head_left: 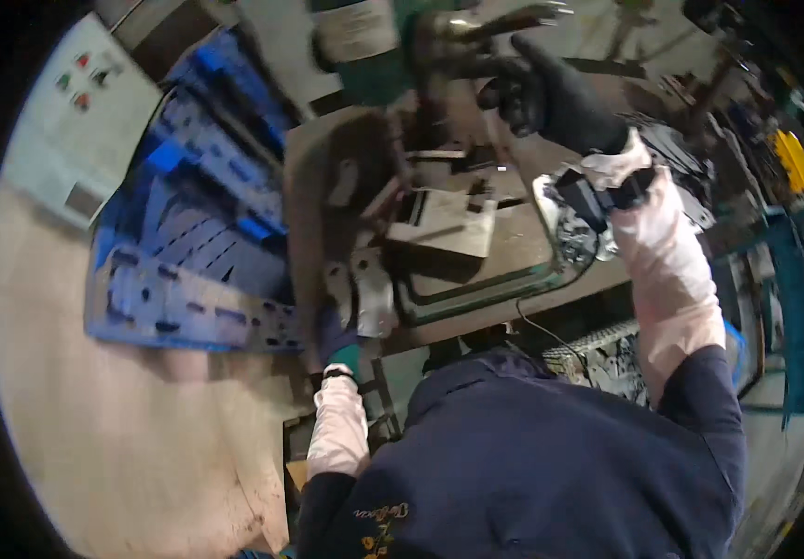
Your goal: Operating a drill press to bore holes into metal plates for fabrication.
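My left hand, in a dark blue and green glove, is at the near left edge of the worktable. Right by it are a narrow metal strip and a wider bent metal plate. Blur hides its fingers, so I cannot tell whether it grips the strip. Raised at the upper right, my right hand wears a black glove. Its thumb sticks up, apart from loosely curled fingers, and nothing shows in it. Just above it is the handle of a green machine. A block-like metal fixture sits below the machine.
Blue slotted metal parts are stacked at the left, beside a pale control box with buttons. Metal pieces lie on the table's right side, next to a dark cable. Farther right are a yellow part and teal metalwork.
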Tool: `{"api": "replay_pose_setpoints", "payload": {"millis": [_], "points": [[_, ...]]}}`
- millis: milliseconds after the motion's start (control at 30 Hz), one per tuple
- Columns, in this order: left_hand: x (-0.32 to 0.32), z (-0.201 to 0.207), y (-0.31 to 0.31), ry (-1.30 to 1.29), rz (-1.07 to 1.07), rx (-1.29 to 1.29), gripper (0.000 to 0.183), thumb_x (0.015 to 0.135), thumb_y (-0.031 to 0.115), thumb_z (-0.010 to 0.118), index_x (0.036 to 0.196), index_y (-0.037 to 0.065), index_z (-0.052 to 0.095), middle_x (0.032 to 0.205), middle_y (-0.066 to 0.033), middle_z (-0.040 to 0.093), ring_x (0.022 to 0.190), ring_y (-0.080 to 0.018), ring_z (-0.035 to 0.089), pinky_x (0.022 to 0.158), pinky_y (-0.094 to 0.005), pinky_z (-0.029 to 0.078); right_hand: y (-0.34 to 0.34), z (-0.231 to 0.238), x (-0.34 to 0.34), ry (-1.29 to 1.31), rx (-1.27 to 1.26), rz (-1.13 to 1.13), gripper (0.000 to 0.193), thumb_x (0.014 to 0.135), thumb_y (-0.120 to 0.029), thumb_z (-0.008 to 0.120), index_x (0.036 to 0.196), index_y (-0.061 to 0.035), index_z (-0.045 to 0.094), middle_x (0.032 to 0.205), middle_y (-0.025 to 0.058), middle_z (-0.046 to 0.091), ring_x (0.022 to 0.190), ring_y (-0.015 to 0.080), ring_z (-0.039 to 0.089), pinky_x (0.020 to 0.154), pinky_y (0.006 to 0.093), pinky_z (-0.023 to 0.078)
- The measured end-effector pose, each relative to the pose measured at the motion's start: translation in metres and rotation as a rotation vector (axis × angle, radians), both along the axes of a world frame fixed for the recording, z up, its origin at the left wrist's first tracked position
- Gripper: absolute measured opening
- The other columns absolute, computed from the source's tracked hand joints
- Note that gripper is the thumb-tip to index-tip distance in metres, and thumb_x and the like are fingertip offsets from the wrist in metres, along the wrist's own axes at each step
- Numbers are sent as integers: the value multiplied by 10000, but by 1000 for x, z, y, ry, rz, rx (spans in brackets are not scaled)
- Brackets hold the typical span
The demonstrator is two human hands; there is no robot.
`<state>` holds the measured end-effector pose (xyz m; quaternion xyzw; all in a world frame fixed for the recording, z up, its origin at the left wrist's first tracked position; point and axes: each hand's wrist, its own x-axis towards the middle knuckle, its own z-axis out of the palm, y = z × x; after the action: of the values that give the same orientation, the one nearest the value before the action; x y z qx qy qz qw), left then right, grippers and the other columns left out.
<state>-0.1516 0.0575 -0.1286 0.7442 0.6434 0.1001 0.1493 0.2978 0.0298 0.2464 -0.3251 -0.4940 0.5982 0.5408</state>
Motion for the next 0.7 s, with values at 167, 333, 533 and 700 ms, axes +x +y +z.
{"api": "replay_pose_setpoints", "payload": {"millis": [167, 333, 533, 700], "points": [[9, 7, -3, -158, 54, -45, 721, 781, 387, 704, 1371, 72, 436, 1384, -177, 455, 1292, -338, 398, 1086, -381, 305, -20, -103, 135, -200, -154, -469, 461, 974, -450, 417, 1136, -57, 596, 850, 47, 669, 612, 127, 581, 544, 267, 461], [4, 21, -10, -144, -52, 52, 683, 794, 309, 693, 1373, 61, 429, 1383, -184, 454, 1273, -348, 416, 1066, -394, 324, -77, -239, 242, -1361, -133, -715, 260, 821, -291, 589, 963, -75, 609, 732, 107, 643, 633, 248, 622, 531, 386, 470], [5, 24, -8, 24, -45, 34, 703, 806, 392, 651, 1389, 80, 411, 1381, -186, 454, 1274, -352, 415, 1071, -417, 318, -127, -312, 242, -1480, -574, -914, 573, 773, -374, 668, 1203, -11, 563, 1166, 269, 581, 1130, 405, 531, 961, 434, 426], [6, 38, -12, -32, 87, -70, 728, 807, 476, 636, 1380, 79, 426, 1390, -185, 443, 1303, -349, 389, 1082, -409, 309, -124, -347, 258, -1860, -680, -775, 578, 760, -416, 663, 1183, -40, 543, 1187, 221, 555, 1157, 357, 504, 949, 435, 414]]}}
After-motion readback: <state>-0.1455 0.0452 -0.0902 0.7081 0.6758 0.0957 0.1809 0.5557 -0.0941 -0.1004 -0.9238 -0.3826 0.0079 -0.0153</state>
